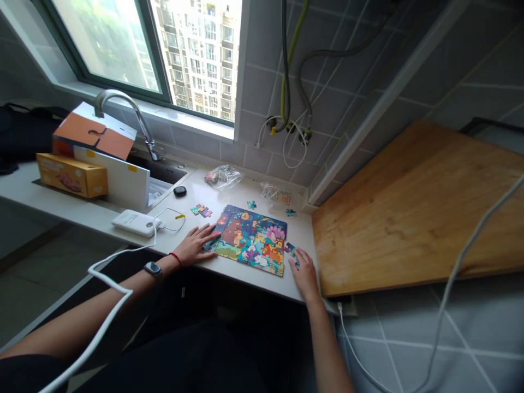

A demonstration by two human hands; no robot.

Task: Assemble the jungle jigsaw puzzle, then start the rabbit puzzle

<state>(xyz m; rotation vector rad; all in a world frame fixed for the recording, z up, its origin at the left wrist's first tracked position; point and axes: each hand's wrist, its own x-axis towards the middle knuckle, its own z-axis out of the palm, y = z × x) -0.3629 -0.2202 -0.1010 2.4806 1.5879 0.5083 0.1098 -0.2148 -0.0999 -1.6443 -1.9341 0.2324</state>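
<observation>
Daylight is coming through a green-framed window, and a tall apartment block is rising beyond its glass beside blurred tree foliage. Right of the window, a grey tiled wall is carrying a yellow-green hose, a dark hose and white cables looping around wall fittings. Below the window, a white counter is running along the wall, holding a steel sink with a curved faucet. Farther right of the window, a broad wooden board is lying at the counter's end, and a grey tiled floor is spreading beneath it.
</observation>
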